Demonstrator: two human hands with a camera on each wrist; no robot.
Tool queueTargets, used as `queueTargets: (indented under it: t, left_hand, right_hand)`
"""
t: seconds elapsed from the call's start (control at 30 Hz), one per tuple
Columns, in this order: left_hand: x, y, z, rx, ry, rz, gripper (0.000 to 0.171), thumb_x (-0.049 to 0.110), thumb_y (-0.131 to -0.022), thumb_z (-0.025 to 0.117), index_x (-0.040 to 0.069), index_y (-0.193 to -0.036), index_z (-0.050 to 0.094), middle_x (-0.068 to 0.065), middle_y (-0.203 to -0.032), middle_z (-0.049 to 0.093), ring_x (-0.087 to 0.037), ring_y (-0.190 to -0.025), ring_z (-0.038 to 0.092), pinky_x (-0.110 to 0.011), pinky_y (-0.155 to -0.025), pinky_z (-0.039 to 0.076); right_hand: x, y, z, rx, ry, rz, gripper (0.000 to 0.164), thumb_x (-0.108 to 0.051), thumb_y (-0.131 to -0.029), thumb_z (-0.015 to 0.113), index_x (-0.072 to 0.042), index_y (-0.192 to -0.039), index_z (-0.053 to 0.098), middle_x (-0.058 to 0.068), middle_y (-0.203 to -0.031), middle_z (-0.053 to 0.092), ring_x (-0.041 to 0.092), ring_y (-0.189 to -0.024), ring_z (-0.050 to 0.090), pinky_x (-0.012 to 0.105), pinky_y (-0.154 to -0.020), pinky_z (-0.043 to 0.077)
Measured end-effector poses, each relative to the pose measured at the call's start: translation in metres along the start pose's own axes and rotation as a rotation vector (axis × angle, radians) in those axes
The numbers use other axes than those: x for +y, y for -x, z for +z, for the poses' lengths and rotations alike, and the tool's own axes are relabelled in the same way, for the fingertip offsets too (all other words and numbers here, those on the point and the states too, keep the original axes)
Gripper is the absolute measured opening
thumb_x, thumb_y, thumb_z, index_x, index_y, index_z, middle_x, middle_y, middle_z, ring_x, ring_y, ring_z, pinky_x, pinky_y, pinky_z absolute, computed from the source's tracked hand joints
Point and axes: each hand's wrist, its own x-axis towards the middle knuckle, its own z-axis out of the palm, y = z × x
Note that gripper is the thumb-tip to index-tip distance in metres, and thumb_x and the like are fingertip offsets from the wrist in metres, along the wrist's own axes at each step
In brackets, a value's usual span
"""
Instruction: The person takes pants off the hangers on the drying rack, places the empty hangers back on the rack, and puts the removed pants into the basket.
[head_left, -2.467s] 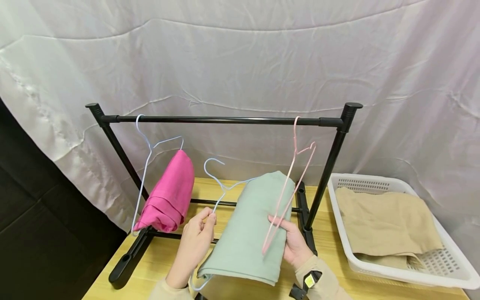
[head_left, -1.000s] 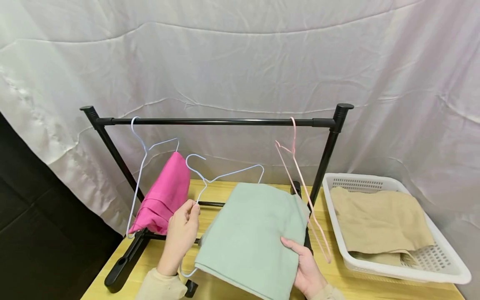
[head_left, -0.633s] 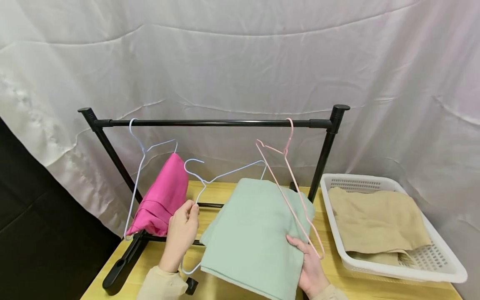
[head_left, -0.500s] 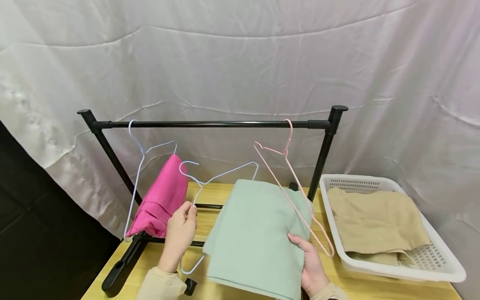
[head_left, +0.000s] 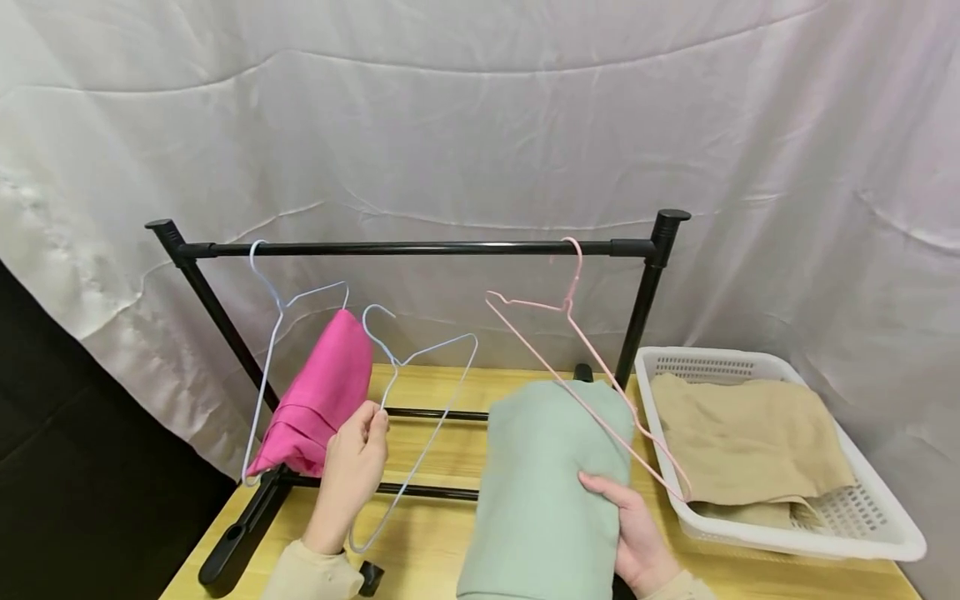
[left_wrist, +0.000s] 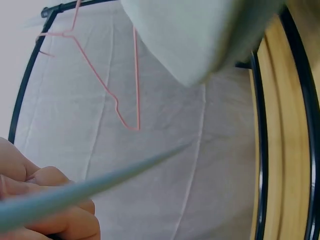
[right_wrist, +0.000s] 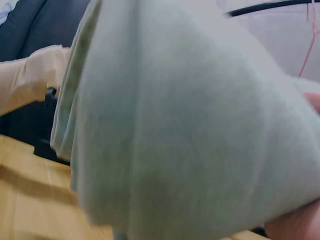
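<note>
My left hand [head_left: 351, 462] pinches the side of a light-blue wire hanger [head_left: 394, 361] below its neck. The hanger's hook points up, free of the rail, and its frame is bare. My right hand [head_left: 633, 533] grips a folded pale-green cloth [head_left: 547, 492] by its right side, thumb on the front. The cloth is apart from the blue hanger. A pink hanger [head_left: 567, 305] hangs from the rail, partly in front of the cloth. In the left wrist view the blue wire [left_wrist: 100, 185] crosses blurred before my curled fingers. Cloth fills most of the right wrist view.
A black rack with a top rail [head_left: 420, 248] stands on the wooden table [head_left: 420, 550]. At its left, another blue hanger [head_left: 281, 308] carries a folded magenta cloth [head_left: 322, 400]. On the right sits a white basket [head_left: 705, 533] with beige cloth [head_left: 750, 433] inside.
The green cloth has come off the blue hanger and shifted right with my right hand. My left hand keeps hold of the hanger. The pink hanger has turned on the rail.
</note>
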Motion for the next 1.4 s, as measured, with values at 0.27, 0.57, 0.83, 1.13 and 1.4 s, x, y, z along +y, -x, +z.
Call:
queueTargets:
  t: [0.27,0.57,0.83,1.13,1.4]
  left_hand:
    - [0.01,0.004,-0.007,0.018,-0.002,0.037,0.021,0.023,-0.105,0.051,0.016,-0.087,0.058,0.003,-0.058,0.045,-0.011,-0.051,0.044,-0.028,-0.054,0.038]
    - [0.022,0.008,-0.01,0.005,0.021,0.054,0.02,0.023,-0.106,0.05,0.017,-0.088,0.057,0.002,-0.059,0.045,-0.011,-0.051,0.042,-0.027,-0.052,0.037]
    - [0.028,0.01,-0.01,0.01,0.039,0.073,0.021,0.022,-0.106,0.051,0.017,-0.086,0.055,0.002,-0.058,0.045,-0.01,-0.05,0.042,-0.027,-0.051,0.037]
    - [0.033,0.013,-0.011,0.008,0.033,0.097,0.021,0.022,-0.106,0.05,0.017,-0.086,0.054,0.003,-0.058,0.041,-0.009,-0.05,0.04,-0.026,-0.05,0.036]
    - [0.034,0.016,-0.01,0.004,0.039,0.09,0.021,0.02,-0.106,0.051,0.017,-0.085,0.054,0.004,-0.057,0.04,-0.008,-0.048,0.039,-0.025,-0.048,0.035]
  right_hand:
    - [-0.013,0.008,0.011,0.189,0.28,0.024,0.028,-0.014,-0.106,0.046,-0.019,-0.13,0.034,-0.006,-0.111,0.064,0.011,-0.097,0.069,0.028,-0.087,0.057]
    - [-0.034,0.03,0.019,0.43,0.508,0.038,0.046,-0.016,-0.1,0.054,-0.02,-0.132,0.021,0.0,-0.125,0.043,0.015,-0.105,0.057,0.033,-0.092,0.053]
    - [-0.047,0.047,0.016,0.449,0.523,0.039,0.041,-0.016,-0.102,0.052,-0.03,-0.133,0.029,-0.005,-0.125,0.049,0.011,-0.107,0.059,0.033,-0.092,0.054]
    - [-0.062,0.061,0.011,0.458,0.56,0.08,0.06,-0.019,-0.105,0.047,-0.019,-0.149,0.007,-0.005,-0.133,0.046,0.013,-0.116,0.059,0.038,-0.097,0.054]
    - [-0.075,0.074,0.001,0.434,0.573,0.129,0.049,-0.021,-0.105,0.046,-0.017,-0.144,0.016,-0.009,-0.129,0.049,0.011,-0.116,0.058,0.037,-0.098,0.053]
